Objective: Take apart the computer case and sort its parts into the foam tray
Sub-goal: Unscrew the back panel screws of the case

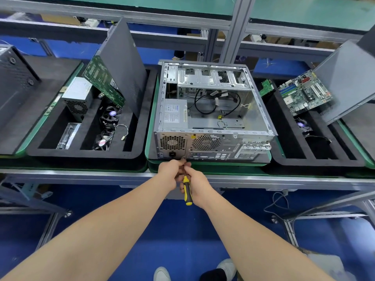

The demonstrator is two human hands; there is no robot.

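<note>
**A:** State of the grips?
**B:** Right grip [193,185] is closed round the screwdriver [187,193] handle. Left grip [172,171] is curled at its shaft.
**A:** Computer case [211,118]?
**B:** On the bench [81,175], with the rear panel's lower edge just ahead of both grips.
**A:** Risk?
**B:** The screw is hidden. An angled tip could slip and strip it, and a freed screw could drop to the floor.

The metal bench [81,175] carries green boards [223,163] bearing the left foam tray [81,154], computer case [213,118] and right foam tray [304,161].

Yellow-and-black screwdriver [187,190], silver-grey computer case [211,110], black foam tray [85,154].
</note>
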